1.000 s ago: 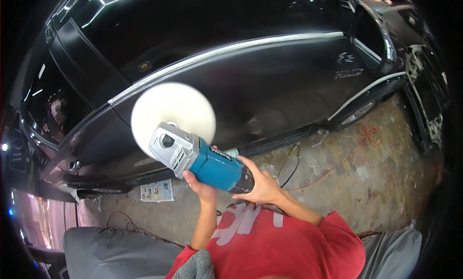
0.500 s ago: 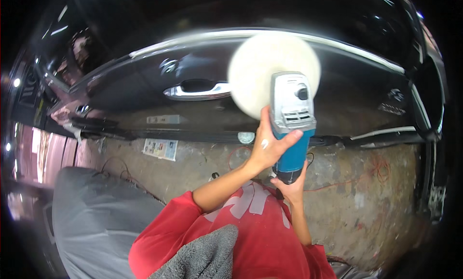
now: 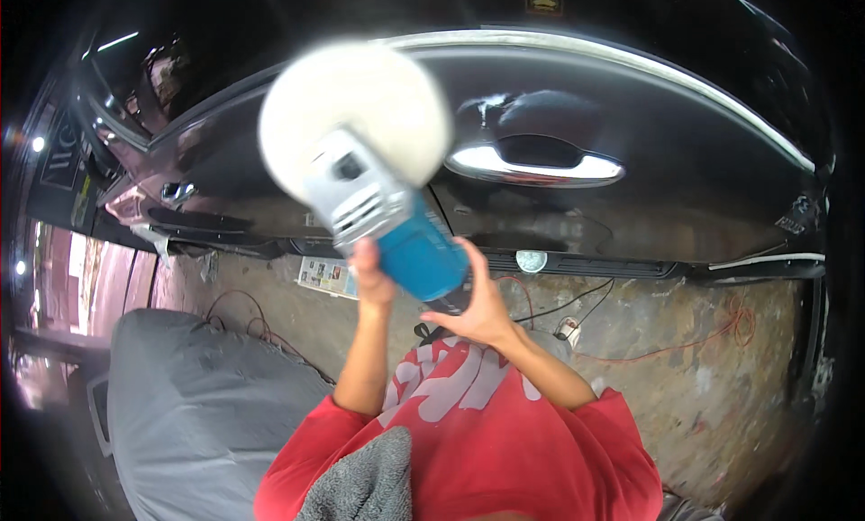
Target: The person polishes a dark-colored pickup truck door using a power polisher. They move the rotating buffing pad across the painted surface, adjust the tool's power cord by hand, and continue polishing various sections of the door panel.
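Both my hands grip a blue and silver polisher (image 3: 416,247) with a large round white pad (image 3: 356,98). My left hand (image 3: 372,276) is closed round the body just behind the silver head. Around the dark rear end of the tool wraps my right hand (image 3: 482,307). The blurred pad lies over a glossy black car door (image 3: 631,98), left of the chrome door handle (image 3: 541,168); whether it touches the paint I cannot tell. White smears (image 3: 514,105) mark the door above the handle.
A grey covered bulky shape (image 3: 194,413) stands at the lower left. Newspaper (image 3: 326,276) lies on the stained floor by the car's sill. A red cord (image 3: 649,359) and a black cable (image 3: 572,303) run across the floor. A grey towel (image 3: 360,476) hangs over my red shirt.
The polisher has moved left, from the right of the door handle to its left, and now tilts toward the upper left. Both hands have stayed on it. The smears above the handle are uncovered.
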The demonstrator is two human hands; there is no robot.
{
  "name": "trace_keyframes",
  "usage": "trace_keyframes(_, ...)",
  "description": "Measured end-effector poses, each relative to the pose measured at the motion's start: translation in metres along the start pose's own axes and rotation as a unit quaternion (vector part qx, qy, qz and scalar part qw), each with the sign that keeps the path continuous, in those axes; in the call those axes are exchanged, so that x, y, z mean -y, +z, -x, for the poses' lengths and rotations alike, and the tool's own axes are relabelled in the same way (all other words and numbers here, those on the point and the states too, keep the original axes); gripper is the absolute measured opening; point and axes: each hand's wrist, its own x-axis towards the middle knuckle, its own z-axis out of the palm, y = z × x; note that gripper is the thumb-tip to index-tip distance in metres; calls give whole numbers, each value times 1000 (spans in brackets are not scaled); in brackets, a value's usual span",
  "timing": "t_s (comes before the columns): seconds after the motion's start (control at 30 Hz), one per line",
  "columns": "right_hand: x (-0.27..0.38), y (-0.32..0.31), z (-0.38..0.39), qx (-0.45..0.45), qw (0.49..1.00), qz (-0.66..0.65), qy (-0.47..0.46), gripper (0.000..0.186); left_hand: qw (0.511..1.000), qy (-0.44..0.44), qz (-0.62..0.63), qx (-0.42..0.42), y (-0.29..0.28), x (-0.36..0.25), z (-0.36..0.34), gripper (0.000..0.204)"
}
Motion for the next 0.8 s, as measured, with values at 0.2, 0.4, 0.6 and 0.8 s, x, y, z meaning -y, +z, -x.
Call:
trace_keyframes(0.2, -35, 98, -53, 70, 996, -46, -5, 102, 999, 34, 34, 22, -95, -9, -36, 89)
trace_keyframes(0.4, -63, 126, -74, 45, 986, -153, -57, 98, 994, 74, 4, 82, -122, 1, -49, 80)
trace_keyframes(0.6, -84, 113, -68, -113, 955, -245, -121, 103, 981, 60, -128, 133, -13, -38, -47, 103)
trace_keyframes(0.8, -100, 100, -76, -154, 929, -293, -168, 106, 928, 132, -244, 249, 61, -59, -54, 107)
